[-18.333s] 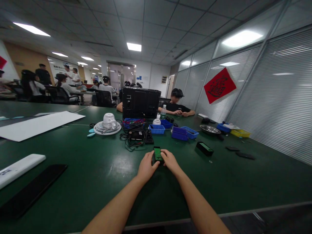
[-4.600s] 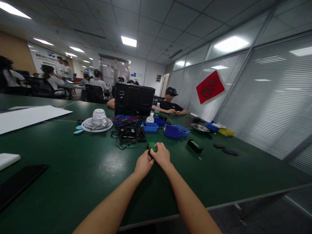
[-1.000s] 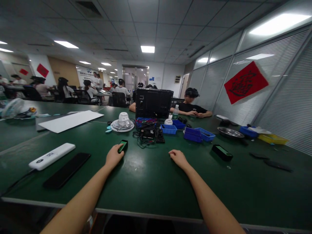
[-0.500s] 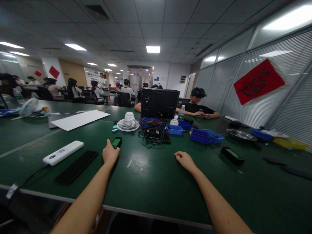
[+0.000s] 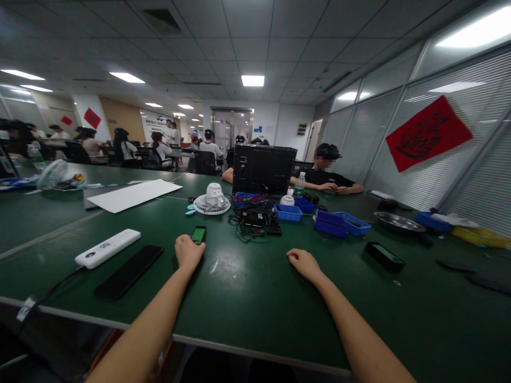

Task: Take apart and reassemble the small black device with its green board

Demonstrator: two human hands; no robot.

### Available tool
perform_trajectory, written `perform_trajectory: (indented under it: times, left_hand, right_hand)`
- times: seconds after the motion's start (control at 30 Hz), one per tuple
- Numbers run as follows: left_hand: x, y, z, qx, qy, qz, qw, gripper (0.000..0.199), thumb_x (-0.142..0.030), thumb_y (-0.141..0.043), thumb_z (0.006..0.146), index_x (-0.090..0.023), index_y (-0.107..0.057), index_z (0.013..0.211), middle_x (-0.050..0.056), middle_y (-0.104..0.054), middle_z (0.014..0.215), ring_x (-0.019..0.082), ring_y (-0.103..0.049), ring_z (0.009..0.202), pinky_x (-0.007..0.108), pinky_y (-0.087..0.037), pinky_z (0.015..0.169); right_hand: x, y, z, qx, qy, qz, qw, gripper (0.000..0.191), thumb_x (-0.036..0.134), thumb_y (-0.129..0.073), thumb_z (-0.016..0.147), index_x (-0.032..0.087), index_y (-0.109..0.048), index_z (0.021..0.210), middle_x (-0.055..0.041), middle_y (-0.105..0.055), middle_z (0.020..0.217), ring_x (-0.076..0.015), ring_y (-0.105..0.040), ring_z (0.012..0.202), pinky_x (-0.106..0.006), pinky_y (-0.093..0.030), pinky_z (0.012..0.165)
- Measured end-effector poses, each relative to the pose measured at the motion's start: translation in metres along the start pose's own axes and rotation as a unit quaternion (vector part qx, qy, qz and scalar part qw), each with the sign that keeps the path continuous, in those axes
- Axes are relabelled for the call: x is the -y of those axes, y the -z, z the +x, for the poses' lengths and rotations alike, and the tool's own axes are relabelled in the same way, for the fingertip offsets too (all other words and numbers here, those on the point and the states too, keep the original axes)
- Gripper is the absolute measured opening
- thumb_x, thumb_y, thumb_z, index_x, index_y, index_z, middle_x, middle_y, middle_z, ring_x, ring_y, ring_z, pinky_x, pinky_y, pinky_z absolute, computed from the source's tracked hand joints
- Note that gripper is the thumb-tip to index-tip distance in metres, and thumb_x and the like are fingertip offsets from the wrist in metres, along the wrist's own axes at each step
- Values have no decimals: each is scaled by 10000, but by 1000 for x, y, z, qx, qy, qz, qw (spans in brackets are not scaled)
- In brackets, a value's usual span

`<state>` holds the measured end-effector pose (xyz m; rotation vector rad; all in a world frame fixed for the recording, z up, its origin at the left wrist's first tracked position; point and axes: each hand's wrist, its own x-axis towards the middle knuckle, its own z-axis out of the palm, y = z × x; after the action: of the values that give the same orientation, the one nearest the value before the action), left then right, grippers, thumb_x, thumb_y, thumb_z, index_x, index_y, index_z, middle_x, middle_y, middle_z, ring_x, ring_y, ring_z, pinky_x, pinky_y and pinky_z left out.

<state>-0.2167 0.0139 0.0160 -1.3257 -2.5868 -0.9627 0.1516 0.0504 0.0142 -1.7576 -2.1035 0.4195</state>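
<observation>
My left hand (image 5: pixel 190 252) is closed around the near end of a small black case with a green circuit board (image 5: pixel 198 234). The far part of the case shows beyond my fingers; the rest is covered by the hand. On the bare tabletop to the right rests my right hand (image 5: pixel 304 264), fingers curled in, with nothing visible in it. A similar black case with a green inside (image 5: pixel 384 256) lies further right, apart from that hand. Left of my left hand lie a flat black panel (image 5: pixel 130 271) and a white power strip-like device (image 5: pixel 108 248) with a black cable.
A white fan head (image 5: pixel 212 201), tangled black cables (image 5: pixel 252 222) and a black monitor-like housing (image 5: pixel 263 169) stand ahead. Blue bins (image 5: pixel 288 213) and a metal dish (image 5: pixel 399 222) lie to the right. Across the green table (image 5: pixel 239 298) sits a person (image 5: pixel 331 173).
My left hand has shifted slightly right with the black case, and its raised finger has folded down. My right hand stays in place. The view has moved a little.
</observation>
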Motion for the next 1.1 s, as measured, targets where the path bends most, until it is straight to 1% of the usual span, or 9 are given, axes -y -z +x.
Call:
perform_trajectory:
  times: [0.1,0.2,0.27,0.4,0.57,0.73,0.9,1.0,1.1]
  left_hand:
    - [-12,-3,-16,29,-41,-6,999,469,-364,-576,656,-74,-476,1011,158,-495,1055,263,-476,1049,311,-375,886]
    - [-27,-7,-36,40,-95,-19,994,410,-341,-579,664,-101,-476,980,121,-497,1012,233,-485,1017,287,-369,888]
    - [-37,-10,-50,51,-129,-36,990,415,-320,-585,665,-118,-465,1007,98,-499,1004,217,-494,994,281,-370,879]
    - [-55,-15,-73,84,-181,-60,978,490,-326,-596,671,-117,-451,1089,98,-496,1030,220,-492,1003,292,-360,884]
    - [-74,-19,-92,137,-224,-105,959,592,-378,-594,688,-127,-413,1192,106,-479,1086,218,-500,1017,276,-363,880]
    - [-101,-35,-112,184,-258,-148,937,733,-390,-626,663,-110,-334,1275,138,-450,1201,239,-463,1110,287,-346,927]
    - [-117,-48,-121,224,-295,-192,909,802,-371,-671,621,-116,-319,1295,152,-430,1278,250,-427,1171,315,-334,967]
    - [-117,-50,-120,240,-321,-205,893,804,-325,-682,610,-144,-321,1306,129,-423,1313,240,-418,1190,320,-324,990]
    - [-115,-50,-118,246,-332,-208,886,780,-264,-669,616,-149,-332,1311,114,-427,1324,231,-420,1195,314,-318,1003]
  right_hand:
    - [-1,-1,1,-2,2,-7,1000,266,219,-442,770,199,-668,909,-23,-665,924,-162,-592,833,-226,-392,665]
    - [-2,-2,2,-5,2,-12,1000,269,230,-446,767,204,-670,914,-28,-665,928,-162,-591,841,-225,-394,672]
    - [-2,-2,2,-5,1,-14,1000,273,227,-448,762,206,-671,918,-29,-664,939,-161,-591,851,-224,-395,692]
    - [-1,-3,2,-7,-1,-19,1000,279,227,-443,761,212,-672,920,-25,-667,938,-161,-594,841,-226,-392,696]
    - [3,-4,0,-13,-3,-24,1000,277,235,-443,758,230,-672,914,-18,-667,912,-166,-591,825,-234,-388,666]
    - [10,-9,-2,-42,18,21,999,275,231,-439,772,220,-662,933,-20,-666,877,-156,-589,798,-236,-396,686]
    - [21,-17,-4,-98,77,117,985,297,319,-404,822,184,-641,940,-42,-657,868,-162,-582,789,-252,-416,722]
    - [29,-19,-7,-122,102,129,979,310,349,-388,838,182,-643,897,-51,-644,873,-164,-576,801,-262,-415,742]
    - [35,-18,-11,-139,114,126,975,323,354,-370,852,182,-643,860,-51,-621,835,-159,-566,782,-264,-413,733]
